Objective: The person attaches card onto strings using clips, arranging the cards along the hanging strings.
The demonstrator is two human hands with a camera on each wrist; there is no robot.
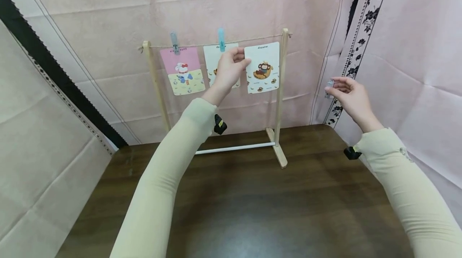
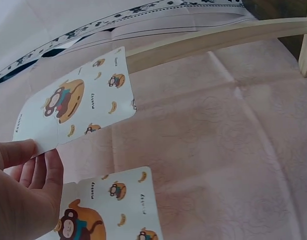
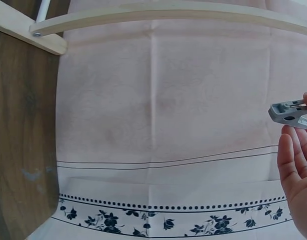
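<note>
My left hand (image 1: 231, 67) pinches the left edge of a white card with a monkey and banana picture (image 1: 262, 67), held upright at the string (image 1: 252, 40) by the right post. In the left wrist view, the thumb lies on the card's front (image 2: 76, 97) with the fingers behind. Off to the right of the rack, my right hand (image 1: 351, 95) pinches a grey clothespin (image 3: 291, 114) between thumb and fingers. Left of the held card, a second white monkey card (image 1: 211, 55) hangs under a blue clothespin (image 1: 221, 39), partly hidden by my left hand.
A pink and yellow card (image 1: 183, 71) hangs at the left under a grey-blue clothespin (image 1: 175, 42). The wooden rack's right post (image 1: 282, 89) and foot (image 1: 277, 148) stand on the brown table (image 1: 252, 210). A white bar (image 1: 234, 147) runs low across the rack. Pale cloth (image 1: 252, 5) hangs behind.
</note>
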